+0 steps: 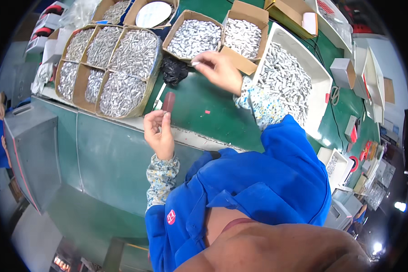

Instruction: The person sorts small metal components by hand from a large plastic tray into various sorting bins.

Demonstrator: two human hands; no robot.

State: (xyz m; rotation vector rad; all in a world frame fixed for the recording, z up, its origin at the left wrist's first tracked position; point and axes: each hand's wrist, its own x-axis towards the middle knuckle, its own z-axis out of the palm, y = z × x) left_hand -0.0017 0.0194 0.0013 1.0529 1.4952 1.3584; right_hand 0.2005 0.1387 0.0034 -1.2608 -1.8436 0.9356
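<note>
My left hand (157, 133) is closed in a pinch at the front edge of the green table. A reddish-brown strip-like piece (169, 101) stands up from its fingertips. My right hand (220, 71) reaches over the table, with thumb and forefinger closed on a small silvery piece (195, 63). Just beyond it is a cardboard box (164, 46) filled with short silvery metal pieces (196, 36). A crumpled black plastic bag (174, 70) lies between that box and my left hand.
At left stands a divided cardboard box (80, 96) of small metal parts. A second open carton (243, 60) and a white tray (324, 81) of similar pieces are at right. A tiny red scrap (207, 112) lies on the green tabletop (192, 97). Dark cables (333, 118) run along the right.
</note>
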